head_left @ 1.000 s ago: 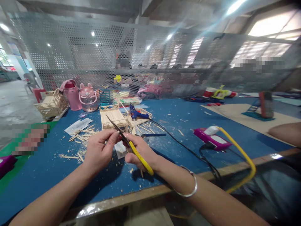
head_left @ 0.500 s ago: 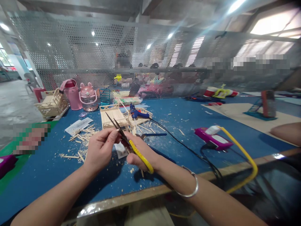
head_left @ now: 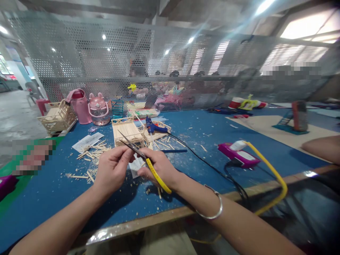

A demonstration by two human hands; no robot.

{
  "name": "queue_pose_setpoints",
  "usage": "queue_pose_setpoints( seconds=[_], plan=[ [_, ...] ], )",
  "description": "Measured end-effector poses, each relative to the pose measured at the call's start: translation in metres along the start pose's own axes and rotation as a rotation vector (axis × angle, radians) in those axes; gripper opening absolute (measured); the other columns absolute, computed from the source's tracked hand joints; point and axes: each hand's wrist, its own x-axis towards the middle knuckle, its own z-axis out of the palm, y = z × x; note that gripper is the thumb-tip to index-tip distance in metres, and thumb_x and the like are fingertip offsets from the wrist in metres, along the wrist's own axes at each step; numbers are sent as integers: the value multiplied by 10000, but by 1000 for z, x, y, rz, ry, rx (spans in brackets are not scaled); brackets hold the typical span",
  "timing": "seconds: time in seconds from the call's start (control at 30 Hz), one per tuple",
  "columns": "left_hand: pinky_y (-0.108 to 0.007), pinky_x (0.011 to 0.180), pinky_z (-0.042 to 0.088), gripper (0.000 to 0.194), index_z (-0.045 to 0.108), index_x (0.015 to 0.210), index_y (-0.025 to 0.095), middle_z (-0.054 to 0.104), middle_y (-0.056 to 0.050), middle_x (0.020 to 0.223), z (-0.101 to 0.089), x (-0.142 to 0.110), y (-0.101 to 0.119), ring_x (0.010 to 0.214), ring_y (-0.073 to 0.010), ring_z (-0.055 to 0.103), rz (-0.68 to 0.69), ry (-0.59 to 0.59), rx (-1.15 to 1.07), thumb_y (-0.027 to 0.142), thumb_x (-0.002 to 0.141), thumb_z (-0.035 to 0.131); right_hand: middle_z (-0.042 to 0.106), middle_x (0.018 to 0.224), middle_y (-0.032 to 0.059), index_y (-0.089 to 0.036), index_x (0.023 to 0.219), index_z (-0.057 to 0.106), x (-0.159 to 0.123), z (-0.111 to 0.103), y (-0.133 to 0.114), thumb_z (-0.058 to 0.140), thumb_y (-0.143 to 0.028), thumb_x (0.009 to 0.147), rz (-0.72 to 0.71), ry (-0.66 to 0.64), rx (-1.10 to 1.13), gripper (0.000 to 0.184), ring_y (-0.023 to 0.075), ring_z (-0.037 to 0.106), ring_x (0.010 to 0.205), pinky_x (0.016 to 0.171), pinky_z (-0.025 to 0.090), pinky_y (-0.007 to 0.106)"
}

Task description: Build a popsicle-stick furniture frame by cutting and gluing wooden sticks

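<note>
My right hand (head_left: 159,168) is closed around scissors (head_left: 152,172) with yellow handles and dark blades. Their tips point away to the left, a narrow gap between them. Thumb and fingertips of my left hand (head_left: 111,170) are pinched together right beside the blades; whatever they pinch is too small or hidden to make out. Just beyond the hands stands a small structure of pale wooden sticks (head_left: 126,130). Cut sticks (head_left: 94,153) and chips lie scattered left of it. A blue glue gun (head_left: 154,126) rests on another stick piece (head_left: 163,131), to the right.
A purple power strip (head_left: 236,156) with a yellow cable lies on the blue tabletop (head_left: 193,131) at right. Pink bottle (head_left: 80,108), clear rabbit-eared bottle (head_left: 98,111) and stick model (head_left: 58,117) stand back left. Perforated metal screen (head_left: 106,67) behind. Another person's arm (head_left: 321,148) rests at right.
The scissors have turned flatter, their tips swinging lower and closer to the left. My right fingers have shifted upward on the handles. My left hand keeps its pinch, barely moved.
</note>
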Motion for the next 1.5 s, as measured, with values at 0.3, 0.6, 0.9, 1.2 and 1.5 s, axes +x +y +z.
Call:
queue_pose_setpoints(
  seconds=[0.3,0.6,0.9,1.2,1.5],
  plan=[
    [-214,557,423,257,645,691,162,585,0,576,4,1,-2,566,-116,526,-78,31,-153,350,815,521,559,941,59,-178,1047,502,4,3,-2,502,-742,622,-68,-39,32,706,196,517,848,792,418,334],
    [-209,586,434,235,631,706,165,589,4,603,5,1,-4,590,-109,536,-76,-26,-243,344,819,530,537,924,50,-181,1022,486,4,1,1,577,-704,592,-139,-23,-12,683,189,497,840,779,415,335],
    [-206,588,433,214,650,727,158,589,7,603,3,1,-3,593,-107,537,-63,-25,-218,306,821,528,549,942,59,-181,1043,491,4,1,-1,491,-737,632,-148,-31,7,692,196,504,880,807,414,342],
    [-202,572,432,204,655,743,148,590,0,612,3,1,-5,596,-104,536,-24,-48,-198,272,830,519,549,911,59,-177,1012,509,3,1,1,445,-735,670,-126,-4,-55,657,186,509,840,772,429,335],
    [-209,580,435,209,643,727,153,593,0,611,3,1,-6,596,-106,545,-31,-46,-217,281,830,514,572,930,66,-169,1031,516,3,1,-2,428,-731,686,-146,-1,-59,665,186,523,867,791,425,324]
  ],
)
